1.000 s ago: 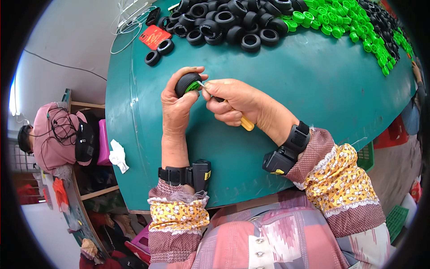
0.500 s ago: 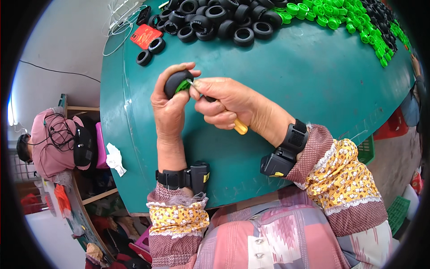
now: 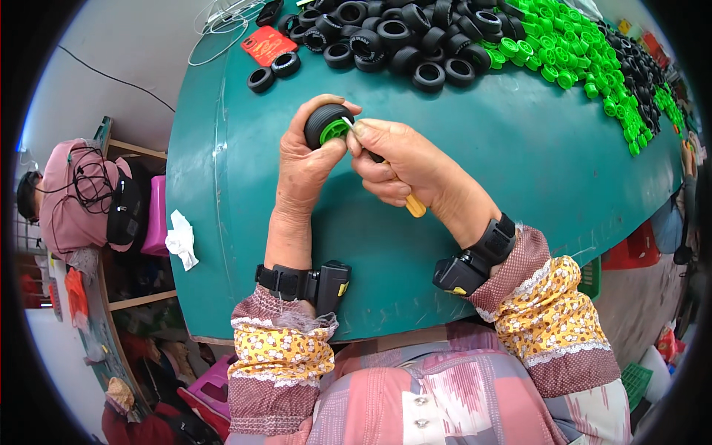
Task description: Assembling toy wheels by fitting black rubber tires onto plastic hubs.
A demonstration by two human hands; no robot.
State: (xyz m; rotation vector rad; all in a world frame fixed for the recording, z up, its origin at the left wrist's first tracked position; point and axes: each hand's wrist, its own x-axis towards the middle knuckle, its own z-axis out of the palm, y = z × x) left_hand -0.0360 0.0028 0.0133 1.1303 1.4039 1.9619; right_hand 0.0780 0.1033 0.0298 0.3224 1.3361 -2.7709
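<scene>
My left hand [image 3: 305, 165] grips a small black toy tyre with a green hub [image 3: 328, 126] above the teal table [image 3: 482, 170]. My right hand [image 3: 404, 167] holds a tool with a yellow handle [image 3: 414, 206], its tip pressed against the green hub. The two hands touch at the wheel. Each wrist wears a black band with a small device.
Several loose black tyres [image 3: 400, 37] lie in a heap at the table's far edge, with a pile of green hubs [image 3: 564, 59] to their right. A red card [image 3: 268, 44] and a wire loop sit far left. Shelves with bags and clothes [image 3: 81, 200] stand left of the table.
The view has shifted a little; both hands stay joined on the wheel, and the green hub now faces more toward me.
</scene>
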